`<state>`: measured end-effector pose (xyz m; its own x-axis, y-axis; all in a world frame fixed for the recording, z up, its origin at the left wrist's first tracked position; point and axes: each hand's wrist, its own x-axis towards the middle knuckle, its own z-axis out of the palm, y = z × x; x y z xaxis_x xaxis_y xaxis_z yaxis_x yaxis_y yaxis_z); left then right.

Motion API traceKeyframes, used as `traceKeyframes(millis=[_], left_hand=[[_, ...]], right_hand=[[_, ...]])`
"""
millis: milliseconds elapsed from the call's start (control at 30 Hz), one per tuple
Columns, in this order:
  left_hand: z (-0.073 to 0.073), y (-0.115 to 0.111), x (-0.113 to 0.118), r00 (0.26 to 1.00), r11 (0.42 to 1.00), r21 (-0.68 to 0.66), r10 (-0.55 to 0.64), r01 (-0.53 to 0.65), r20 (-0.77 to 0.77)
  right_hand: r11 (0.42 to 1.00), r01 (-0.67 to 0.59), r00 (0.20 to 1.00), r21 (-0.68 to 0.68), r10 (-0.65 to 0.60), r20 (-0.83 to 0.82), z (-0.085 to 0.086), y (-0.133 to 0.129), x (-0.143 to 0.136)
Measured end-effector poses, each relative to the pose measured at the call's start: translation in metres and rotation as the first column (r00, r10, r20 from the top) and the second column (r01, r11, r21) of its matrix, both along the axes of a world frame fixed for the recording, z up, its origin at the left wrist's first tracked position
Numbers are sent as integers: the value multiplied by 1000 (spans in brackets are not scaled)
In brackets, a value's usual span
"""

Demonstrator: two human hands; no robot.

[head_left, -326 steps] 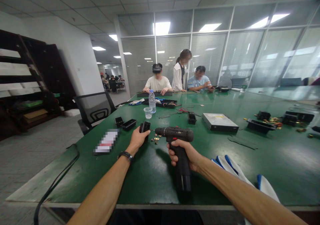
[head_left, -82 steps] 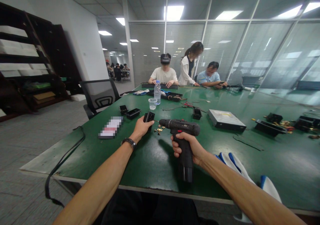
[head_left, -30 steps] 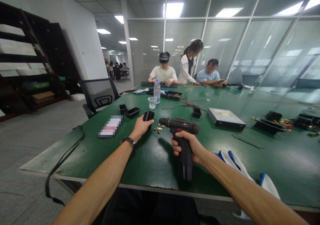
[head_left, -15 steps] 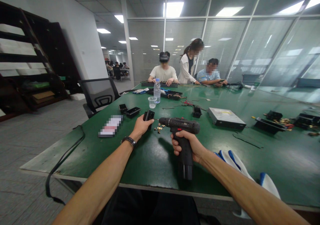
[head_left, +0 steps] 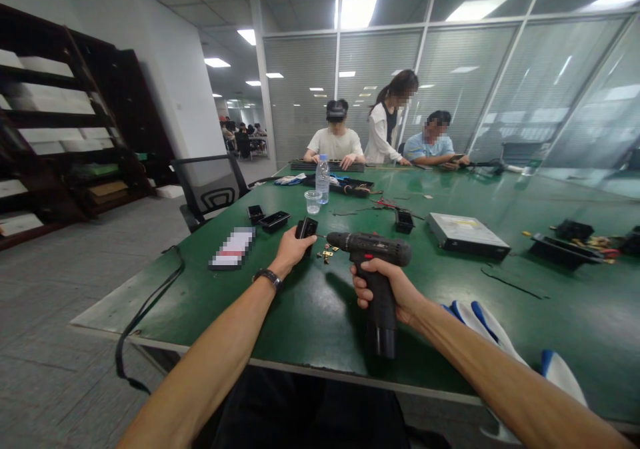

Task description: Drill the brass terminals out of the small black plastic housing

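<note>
My left hand (head_left: 294,249) is closed on a small black plastic box (head_left: 307,228), tilted above the green table (head_left: 300,316). Gripped in my right hand (head_left: 383,286) is a black cordless drill (head_left: 383,249), its bit pointing left at the box. Whether the bit touches the box cannot be made out. Beneath, between the box and the drill, lie several small brass-coloured metal parts (head_left: 327,254). A phone (head_left: 233,247) lies left of my left hand.
A plastic cup (head_left: 313,201) and bottle (head_left: 323,181) stand behind my left hand. To the right are a metal drive (head_left: 467,234), black housings (head_left: 565,250) and white-blue gloves (head_left: 473,319). Three people are at the far edge; a strap (head_left: 150,309) hangs at left.
The whole view has shifted, so the table and both hands appear slightly further right. Both hands keep their holds, and the drill stays pointed at the black box.
</note>
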<state>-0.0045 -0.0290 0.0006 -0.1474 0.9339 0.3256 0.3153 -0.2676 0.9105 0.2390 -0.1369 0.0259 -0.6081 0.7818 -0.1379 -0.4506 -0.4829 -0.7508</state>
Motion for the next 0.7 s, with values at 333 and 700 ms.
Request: traceKeyframes(millis=[333, 700], left_hand=[[5, -4, 1, 1000, 999, -34, 14, -14, 16], [5, -4, 2, 999, 999, -37, 11, -9, 41]], right_hand=[[1000, 8, 1000, -18, -8, 15, 5, -3, 0], [1000, 6, 1000, -9, -6, 16, 5, -3, 0]])
